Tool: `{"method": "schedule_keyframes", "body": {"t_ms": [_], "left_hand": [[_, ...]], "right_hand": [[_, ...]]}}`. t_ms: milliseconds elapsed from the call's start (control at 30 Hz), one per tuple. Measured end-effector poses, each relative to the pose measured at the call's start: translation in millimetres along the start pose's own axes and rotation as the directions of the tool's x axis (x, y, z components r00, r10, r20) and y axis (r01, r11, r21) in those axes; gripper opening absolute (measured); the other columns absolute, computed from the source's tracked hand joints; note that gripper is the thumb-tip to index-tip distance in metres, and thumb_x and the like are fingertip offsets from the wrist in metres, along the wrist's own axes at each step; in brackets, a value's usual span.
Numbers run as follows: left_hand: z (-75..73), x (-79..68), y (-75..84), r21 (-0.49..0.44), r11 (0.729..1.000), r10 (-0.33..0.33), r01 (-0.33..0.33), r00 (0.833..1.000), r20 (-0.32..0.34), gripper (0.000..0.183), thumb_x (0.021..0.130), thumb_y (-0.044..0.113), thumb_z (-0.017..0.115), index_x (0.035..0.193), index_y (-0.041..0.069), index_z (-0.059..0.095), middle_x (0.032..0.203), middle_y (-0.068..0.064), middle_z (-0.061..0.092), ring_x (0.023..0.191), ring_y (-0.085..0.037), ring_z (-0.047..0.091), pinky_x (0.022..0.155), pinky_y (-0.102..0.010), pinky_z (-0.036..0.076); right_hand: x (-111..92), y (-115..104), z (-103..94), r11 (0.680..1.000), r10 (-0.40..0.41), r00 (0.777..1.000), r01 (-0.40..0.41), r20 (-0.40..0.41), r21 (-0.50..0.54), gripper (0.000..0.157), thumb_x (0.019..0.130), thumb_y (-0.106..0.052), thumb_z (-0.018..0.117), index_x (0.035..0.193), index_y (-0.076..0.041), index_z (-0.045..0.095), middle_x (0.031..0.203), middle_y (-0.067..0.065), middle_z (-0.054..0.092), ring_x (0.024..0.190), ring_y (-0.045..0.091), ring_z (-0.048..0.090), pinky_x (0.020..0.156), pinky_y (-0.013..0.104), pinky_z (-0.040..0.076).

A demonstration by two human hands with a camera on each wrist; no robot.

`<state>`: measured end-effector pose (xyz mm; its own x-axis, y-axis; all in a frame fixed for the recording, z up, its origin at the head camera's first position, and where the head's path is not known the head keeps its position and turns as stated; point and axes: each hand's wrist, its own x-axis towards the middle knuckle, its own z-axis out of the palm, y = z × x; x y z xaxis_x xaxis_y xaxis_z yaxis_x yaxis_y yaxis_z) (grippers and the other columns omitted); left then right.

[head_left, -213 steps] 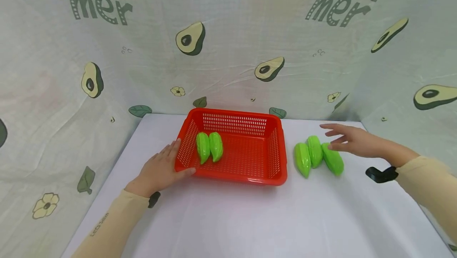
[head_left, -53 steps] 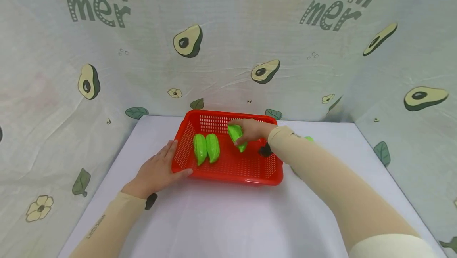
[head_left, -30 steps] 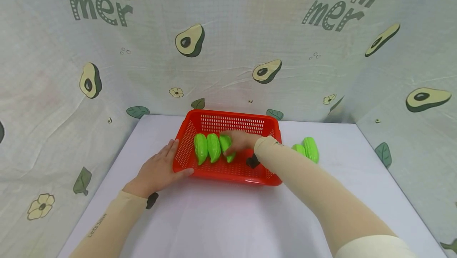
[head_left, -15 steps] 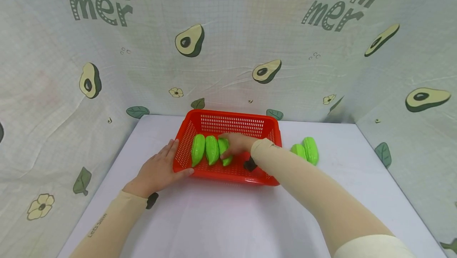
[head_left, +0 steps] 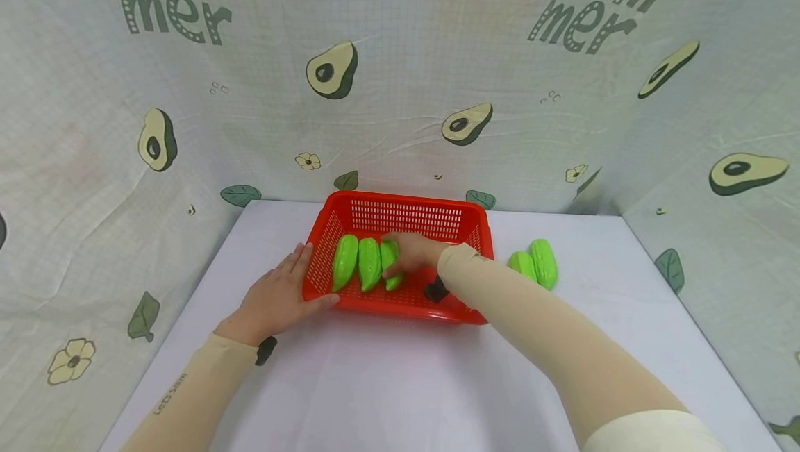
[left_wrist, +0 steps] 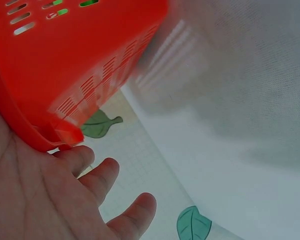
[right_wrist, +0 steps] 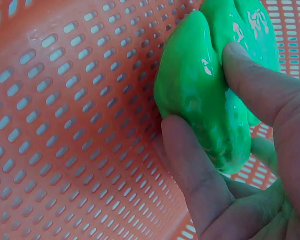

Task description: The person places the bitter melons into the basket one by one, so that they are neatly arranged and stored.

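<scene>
In the head view a red plastic basket [head_left: 406, 313] stands on the table. Three glossy green ribbed fruits, kind unclear, lie side by side in its left half: the left fruit [head_left: 346, 262], the middle fruit [head_left: 369, 264] and the right fruit [head_left: 389, 264]. My right hand [head_left: 412, 253] pinches the right fruit between thumb and fingers; the right wrist view shows this fruit [right_wrist: 200, 95] close against another. With fingers extended, my left hand [head_left: 271, 303] rests against the basket's left end. In the left wrist view its palm [left_wrist: 30, 195] touches the basket rim [left_wrist: 25, 127].
Right of the basket lie two more green fruits, a far one [head_left: 544, 263] and a near one [head_left: 522, 264] partly hidden by my right sleeve [head_left: 537, 320]. The white table [head_left: 375, 382] is bordered by a printed cloth backdrop [head_left: 400, 56].
The third fruit came from the table's right into the basket, held by my right hand. Since then the row has shifted slightly left, and the left fruit has tilted. My left hand stays put.
</scene>
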<state>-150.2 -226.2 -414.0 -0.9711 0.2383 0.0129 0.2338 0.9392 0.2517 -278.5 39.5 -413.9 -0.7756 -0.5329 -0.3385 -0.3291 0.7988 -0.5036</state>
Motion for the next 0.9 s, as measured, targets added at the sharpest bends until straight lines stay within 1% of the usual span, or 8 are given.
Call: {"method": "schedule_keyframes", "body": {"t_ms": [433,733,900], "left_hand": [[-0.1,0.2,0.5,0.003,1.0,-0.004,0.004,1.0,0.002,0.12,0.082,0.086,0.042,0.156,-0.005,0.015,0.159,-0.028,0.022,0.142,-0.047,0.028,0.105,-0.061,0.038],[-0.2,0.2,0.5,0.003,1.0,-0.006,0.006,1.0,0.005,0.119,0.082,0.084,0.043,0.156,-0.005,0.015,0.159,-0.028,0.022,0.143,-0.046,0.026,0.105,-0.061,0.038],[-0.7,-0.3,0.5,0.0,1.0,-0.007,0.007,1.0,0.003,0.119,0.082,0.084,0.044,0.157,-0.005,0.015,0.159,-0.028,0.021,0.143,-0.046,0.026,0.105,-0.061,0.038]], "right_hand": [[-4.3,-0.3,-2.0,1.0,-0.009,1.0,0.009,0.013,0.019,0.082,0.084,-0.028,0.083,0.152,-0.013,0.04,0.136,0.009,0.054,0.123,0.025,0.049,0.109,0.042,0.038],[-5.4,-3.1,-1.0,1.0,-0.009,1.0,0.009,0.018,0.022,0.083,0.085,-0.027,0.082,0.154,-0.013,0.037,0.141,0.012,0.051,0.127,0.028,0.047,0.111,0.045,0.036],[-5.7,-2.3,-1.8,1.0,-0.017,1.0,0.017,0.014,0.006,0.084,0.084,-0.03,0.082,0.154,-0.013,0.037,0.141,0.012,0.052,0.128,0.028,0.047,0.111,0.044,0.036]]}}
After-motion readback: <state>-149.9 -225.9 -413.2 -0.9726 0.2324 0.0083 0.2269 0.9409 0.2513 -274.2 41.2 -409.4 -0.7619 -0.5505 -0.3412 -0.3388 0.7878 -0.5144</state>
